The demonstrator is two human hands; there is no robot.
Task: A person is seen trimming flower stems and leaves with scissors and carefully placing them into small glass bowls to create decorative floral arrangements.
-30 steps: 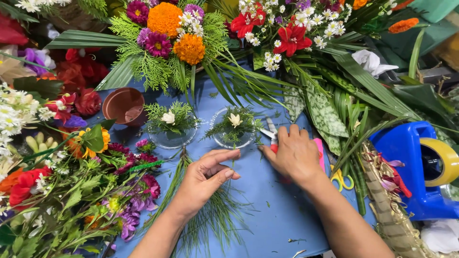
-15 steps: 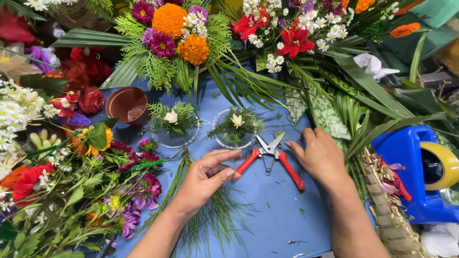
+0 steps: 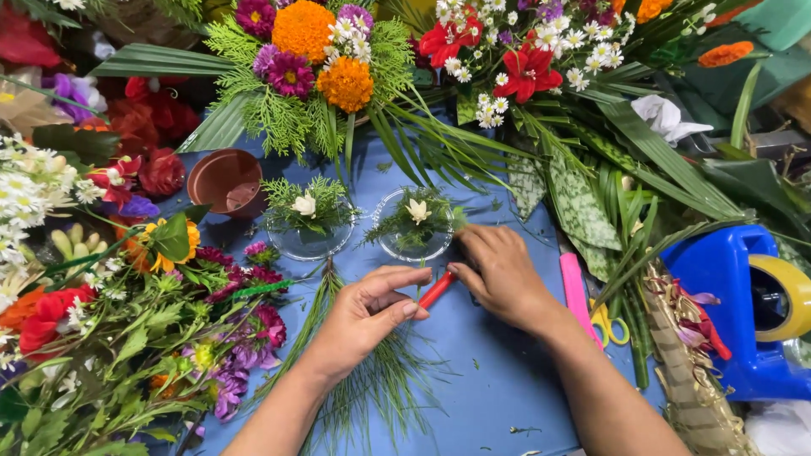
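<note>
The red-handled cutters (image 3: 437, 290) lie on the blue table (image 3: 498, 371), right between the two hands. Only one red handle shows; it slants from low on the left up to the right, and the cutting end is hidden under the right hand (image 3: 498, 272). That hand lies over the top of the cutters with its fingers curled down around them, likely to pick them up or hold them steady. The left hand (image 3: 372, 308) sits just beside the handle. Its fingers are bent and pinched on a thin green stem (it is very small and hard to see), which stands up near the handle, maybe so it can be snipped.

Under the left hand lies a bunch of thin green needles (image 3: 372, 388). Just above the hands sit two clear dishes, each with greens and a white flower, one on the left (image 3: 306, 221) and one on the right (image 3: 416, 224). A brown pot (image 3: 225, 181) stands further left. A pink tool (image 3: 575, 287) and yellow scissors (image 3: 610, 324) lie to the right.
</note>
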